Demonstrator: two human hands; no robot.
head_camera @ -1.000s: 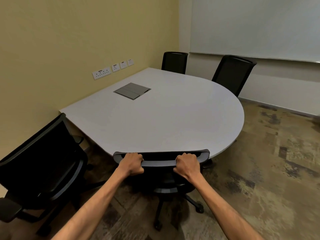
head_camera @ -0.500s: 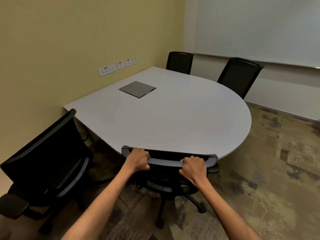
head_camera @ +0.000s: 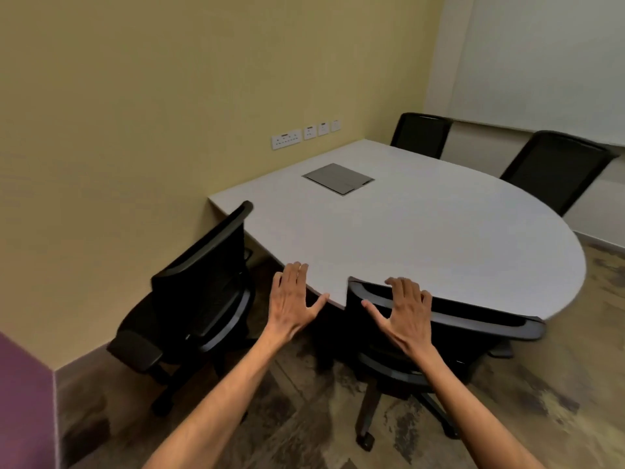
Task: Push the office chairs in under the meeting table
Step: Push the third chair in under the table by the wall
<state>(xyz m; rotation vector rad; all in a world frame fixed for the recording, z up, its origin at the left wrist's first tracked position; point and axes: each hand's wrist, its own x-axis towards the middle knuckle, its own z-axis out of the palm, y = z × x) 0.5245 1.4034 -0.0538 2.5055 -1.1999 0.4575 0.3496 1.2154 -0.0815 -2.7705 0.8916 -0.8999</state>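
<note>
Near chair [head_camera: 439,319]: black office chair, backrest top rail against the curved near edge of the meeting table [head_camera: 422,238]; the seat sits beneath the tabletop, and the base and castors show on the floor below.

Right hand [head_camera: 404,311]: open, fingers spread wide, palm down over the left end of that chair's top rail. Fingertips [head_camera: 394,282] lie at or on the rail; cannot tell whether the palm presses on it. Nothing gripped.

Left hand [head_camera: 292,299]: also open and flat, fingers extended and slightly fanned, thumb out to the side. It is off the chair, to the left of the backrest, and appears over the table's near edge; contact with the table cannot be confirmed. Holds nothing.

Second chair [head_camera: 199,299]: black, to the left, beside the yellow wall [head_camera: 169,96]. Its backrest is angled and stands clear of the table edge, seat mostly outside the tabletop, armrest pointing toward the viewer.

Far chairs: one [head_camera: 421,135] at the back corner and one [head_camera: 558,167] at the far right, both with backrests close against the table's far edge.

Table surface: pale grey, with a flush grey cable hatch [head_camera: 338,179] toward the wall side. Wall sockets [head_camera: 304,135] in a row above it. Whiteboard [head_camera: 541,62] on the far wall. Mottled brown carpet [head_camera: 558,384].
</note>
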